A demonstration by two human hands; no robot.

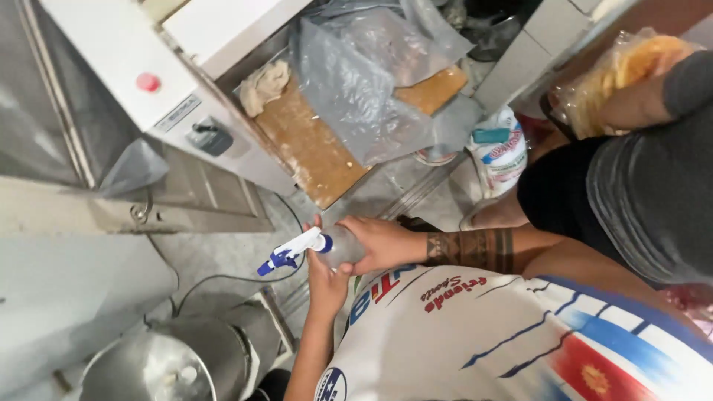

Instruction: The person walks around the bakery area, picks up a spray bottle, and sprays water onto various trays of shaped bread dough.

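Note:
A clear spray bottle [340,247] with a white and blue trigger head [291,254] is held sideways in front of my chest, nozzle pointing left. My right hand [380,242], on a forearm with a dark band tattoo, wraps around the bottle's body. Coming up from below, my left hand [327,284] grips the bottle at its neck, just under the trigger head. Both hands touch the bottle. My white printed shirt [520,334] fills the lower right.
A white machine [111,44] with a red button [148,82] carries a tan dough sheet [308,145] under clear plastic film [371,82]. A steel pot [167,364] stands at lower left with a cable beside it. Another person [653,186] at right holds a bag of yellow food [624,70].

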